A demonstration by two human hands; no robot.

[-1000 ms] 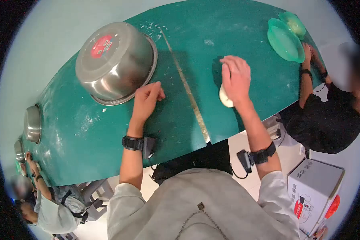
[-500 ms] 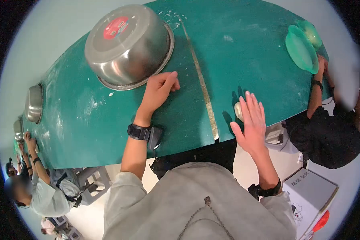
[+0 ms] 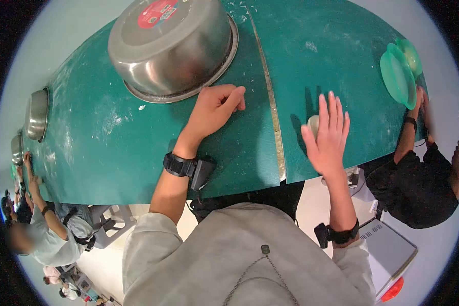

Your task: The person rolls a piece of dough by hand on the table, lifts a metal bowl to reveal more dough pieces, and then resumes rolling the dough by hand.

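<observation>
My right hand (image 3: 329, 135) lies over a small pale ball of dough (image 3: 313, 123) on the green table (image 3: 188, 171), its fingers stretched out and a little apart. Part of the dough shows beside the index finger; the rest is hidden beneath the hand. My left hand (image 3: 213, 112) rests loosely curled on the table, with nothing showing in its fingers. Just beyond it stands a large upturned steel basin (image 3: 176, 61) with a red sticker on its base.
A metallic strip (image 3: 271, 97) crosses the table between my hands. Green plastic bowls (image 3: 399, 76) stand at the right, near a person in black (image 3: 423, 178). Smaller steel basins (image 3: 36, 115) stand at the far left, close to other people. Flour marks the tabletop.
My right hand has slid forward over the dough, away from my body. My left hand stays curled below the basin. The whole view has shifted slightly.
</observation>
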